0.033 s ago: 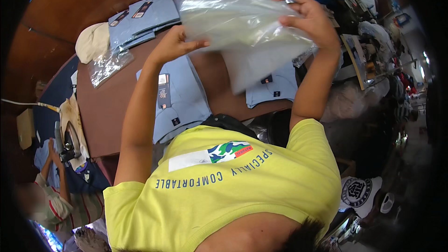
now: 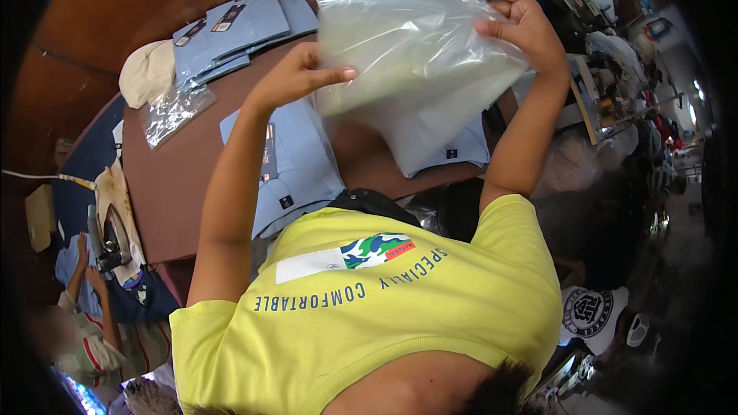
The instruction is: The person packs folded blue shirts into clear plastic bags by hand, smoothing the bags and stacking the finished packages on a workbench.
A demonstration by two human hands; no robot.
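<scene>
Clear plastic bags [image 2: 407,38], seemingly several in a layered bunch, are held up above the table. My right hand [image 2: 523,27] pinches their upper right side between thumb and fingers. My left hand [image 2: 300,81] is at their left edge, thumb pointing right, with its fingers partly hidden behind the plastic. Below my left forearm lies a folded light-blue shirt [image 2: 304,157] with a dark tag. Another folded light-blue shirt [image 2: 470,142] lies to the right, partly covered from sight by the hanging plastic.
Folded light-blue garments [image 2: 257,19] are stacked at the back of the brown table [image 2: 169,192], beside a beige cap-like item [image 2: 148,73] and a loose clear bag [image 2: 177,111]. At left, another person's hands [image 2: 91,277] are near an iron [image 2: 114,242].
The plastic has swung slightly right and its lower part spreads wider, covering more of the right-hand shirt. Both my hands have shifted a little to the right. The other person's hands have moved slightly.
</scene>
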